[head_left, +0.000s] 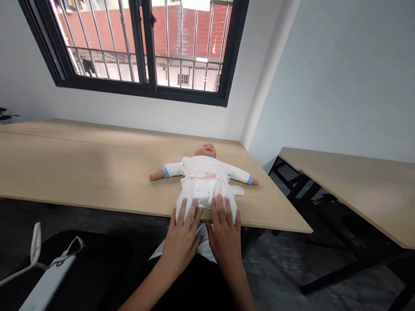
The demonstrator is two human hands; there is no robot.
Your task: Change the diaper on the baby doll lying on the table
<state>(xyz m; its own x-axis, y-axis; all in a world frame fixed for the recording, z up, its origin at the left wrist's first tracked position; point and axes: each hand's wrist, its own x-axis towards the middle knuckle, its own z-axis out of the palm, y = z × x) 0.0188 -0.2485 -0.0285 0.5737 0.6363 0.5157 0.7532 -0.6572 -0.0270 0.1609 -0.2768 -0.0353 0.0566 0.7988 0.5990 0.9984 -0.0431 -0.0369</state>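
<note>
A baby doll (pixel 205 166) lies on its back on the wooden table, head toward the window and arms spread wide. It wears a white top with blue cuffs and a white diaper (pixel 205 188) with a coloured print at the waist. My left hand (pixel 183 231) rests flat on the doll's left-side leg as I see it, fingers stretched forward. On the other leg lies my right hand (pixel 224 229), its fingers also extended and slightly apart. White cloth covers the legs under both hands. The doll's feet are hidden.
The pale wooden table (pixel 97 164) runs along the wall under a barred window (pixel 149 43). A second table (pixel 356 177) stands at the right, beyond a gap. At lower left, a white power bank (pixel 48 280) with a cable lies on a black seat (pixel 97 259).
</note>
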